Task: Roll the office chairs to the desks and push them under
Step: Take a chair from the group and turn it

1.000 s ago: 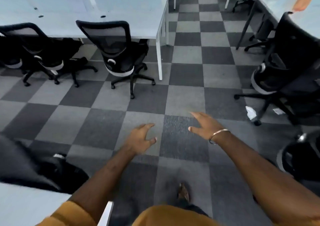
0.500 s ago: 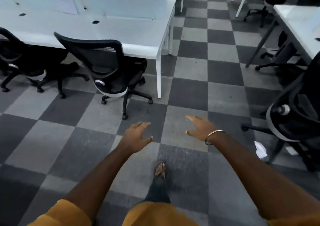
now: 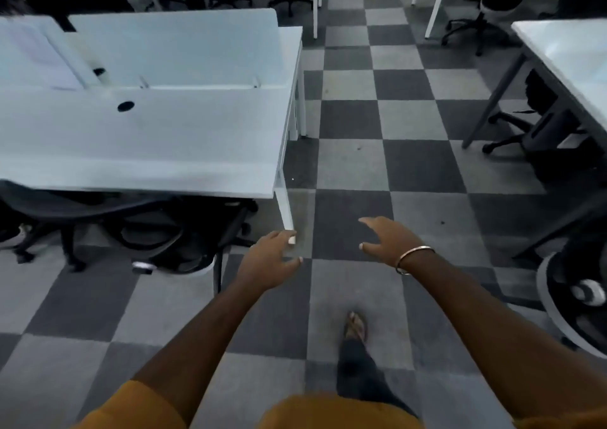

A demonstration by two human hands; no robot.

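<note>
A black mesh office chair (image 3: 164,231) stands tucked under the near edge of the white desk (image 3: 147,139) on the left; its back blurs below the desk rim. My left hand (image 3: 269,261) hovers open just right of that chair, near the desk's corner leg, touching nothing. My right hand (image 3: 387,241), with a bangle on the wrist, is held open over the checkered carpet and holds nothing. A second black chair (image 3: 578,294) stands at the right edge, out from the right desk (image 3: 571,57).
Another chair (image 3: 538,136) sits under the right desk. Several more chairs and desk legs stand at the far end of the aisle. The white desk leg (image 3: 284,211) is close to my left hand. My foot (image 3: 356,325) steps on the grey checkered carpet aisle.
I have walked forward; the left desk and its chair now lie close below me. The chair looks further under the desk. Both hands stay open in front.
</note>
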